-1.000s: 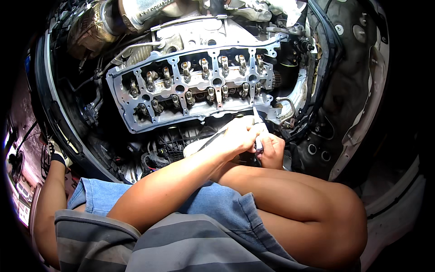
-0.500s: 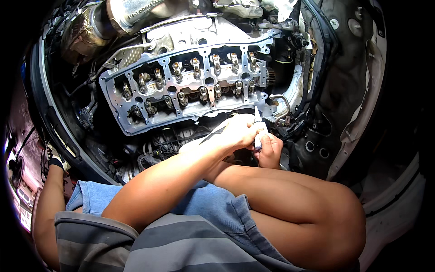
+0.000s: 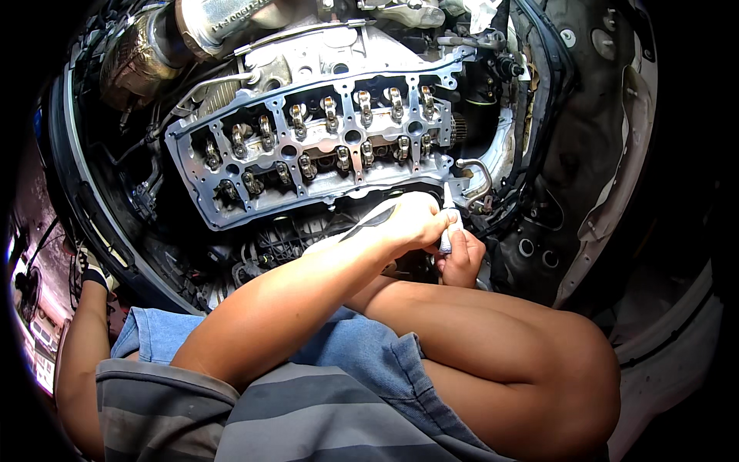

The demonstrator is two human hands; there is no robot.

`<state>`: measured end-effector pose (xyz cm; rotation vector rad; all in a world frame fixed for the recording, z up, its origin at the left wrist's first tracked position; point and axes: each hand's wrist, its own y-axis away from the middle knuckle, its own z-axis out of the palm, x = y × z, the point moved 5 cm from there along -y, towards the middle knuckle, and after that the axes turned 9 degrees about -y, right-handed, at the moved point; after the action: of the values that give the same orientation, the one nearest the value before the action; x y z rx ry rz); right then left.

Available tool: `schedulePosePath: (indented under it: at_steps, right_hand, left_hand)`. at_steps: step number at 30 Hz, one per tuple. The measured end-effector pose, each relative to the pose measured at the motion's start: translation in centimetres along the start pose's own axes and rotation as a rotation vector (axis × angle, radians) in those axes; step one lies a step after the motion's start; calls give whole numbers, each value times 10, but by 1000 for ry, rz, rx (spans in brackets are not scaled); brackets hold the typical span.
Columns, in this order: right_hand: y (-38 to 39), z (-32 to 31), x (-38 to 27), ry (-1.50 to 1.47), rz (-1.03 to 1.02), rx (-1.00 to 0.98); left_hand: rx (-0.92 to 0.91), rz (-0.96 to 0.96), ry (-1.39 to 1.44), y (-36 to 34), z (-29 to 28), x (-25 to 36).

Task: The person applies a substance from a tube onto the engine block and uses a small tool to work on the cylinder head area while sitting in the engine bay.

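Between my hands is a small whitish tube with a tapered nozzle (image 3: 448,197), probably a sealant tube. Its nozzle points away from me, near the right front corner of an open cylinder head (image 3: 258,202); I cannot tell if the tip touches the metal. My left hand (image 3: 418,221) grips the tube from its left side, fingers curled in. Lower on the tube, my right hand (image 3: 462,260) pinches it with thumb and fingers; its forearm is hidden behind my bent leg. Rows of rocker arms (image 3: 330,114) sit exposed inside the head, and a grey-blue line follows much of its rim.
A bent metal pipe (image 3: 483,182) curves just right of the nozzle. Beyond the head lies a large metal exhaust part (image 3: 142,65). Dark hoses and wiring (image 3: 269,239) fill the near side. My bent right leg (image 3: 531,339) crosses in front of me.
Both hands and the tube have shifted slightly right along the near edge of the head. The grip looks the same. The whole view has moved a little.
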<state>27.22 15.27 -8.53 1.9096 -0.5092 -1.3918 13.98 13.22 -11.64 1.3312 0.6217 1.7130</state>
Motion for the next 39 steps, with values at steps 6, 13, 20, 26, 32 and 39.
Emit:
schedulePosePath:
  at_steps: [6, 13, 20, 26, 32, 39]
  right_hand:
    - [-1, -5, 4, -7, -13, 42]
    - [-1, -10, 3, 12, -29, 91]
    - [0, -1, 0, -31, 7, 108]
    - [1, -7, 1, -23, 43, 174]
    - [22, -5, 10, -82, 162, 17]
    - [14, 18, -50, 422, -164, -493]
  left_hand:
    - [47, 31, -117, -16, 8, -7]
    - [9, 6, -176, -17, 7, 1]
    - [45, -21, -241, -13, 2, 0]
    - [38, 47, -294, -27, 11, -3]
    - [20, -95, 96, -2, 13, -13]
    - [112, 213, 67, 51, -7, -10]
